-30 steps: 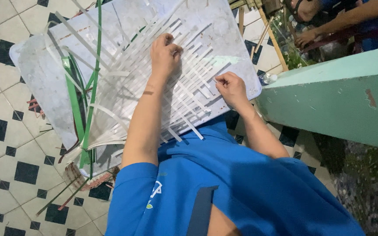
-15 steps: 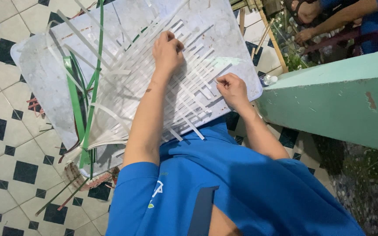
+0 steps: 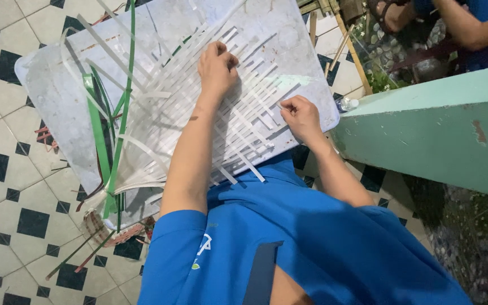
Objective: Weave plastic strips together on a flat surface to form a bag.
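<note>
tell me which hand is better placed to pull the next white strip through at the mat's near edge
Probably the right hand: its fingertips already pinch at loose strip ends on the woven white mat edge. The left hand lies pressed on the weave farther in.

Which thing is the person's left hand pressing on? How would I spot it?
Find the big pale board lying on the black-and-white tiled floor. On its middle lies a flat mat of woven white strips, under the left hand. Unlike the loose green strips beside it, its strips criss-cross.

Your left hand (image 3: 217, 68) hides the white woven strips (image 3: 255, 121) beneath it; the grey board's (image 3: 57, 107) top edge is cropped.
</note>
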